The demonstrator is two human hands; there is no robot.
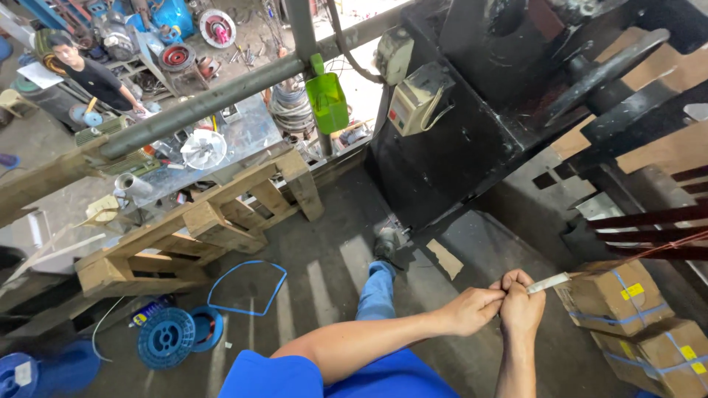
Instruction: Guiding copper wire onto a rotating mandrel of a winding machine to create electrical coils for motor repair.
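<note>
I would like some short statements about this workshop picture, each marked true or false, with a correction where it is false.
1. Both hands meet on a thin flat strip. True: the left hand and the right hand pinch the strip together.
2. The strip points toward the wooden pallet. False: it points toward the cardboard boxes on the right; the wooden pallet lies far to the left.
3. A blue spool lies on the floor. True: the blue spool lies at lower left.
4. The hanging plastic container is red. False: the plastic container is green.
5. The boxes are bound with blue straps. True.
</note>
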